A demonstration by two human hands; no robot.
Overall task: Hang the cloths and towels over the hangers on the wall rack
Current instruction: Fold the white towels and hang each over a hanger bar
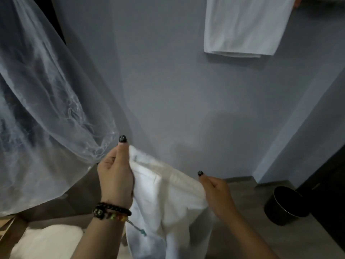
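I hold a white towel point(168, 199) up in front of a grey wall, and its lower part hangs down between my arms. My left hand point(115, 176) grips its upper left corner, thumb up. My right hand point(216, 191) pinches the upper right edge. Another white towel point(244, 27) hangs folded high on the wall at the upper right; what it hangs from is cut off by the frame's top edge.
A sheer white curtain point(43, 101) hangs at the left, close to my left hand. More white cloth point(46, 242) lies at the lower left beside a wooden frame point(11, 232). A black round bin point(285, 206) stands on the floor at the right.
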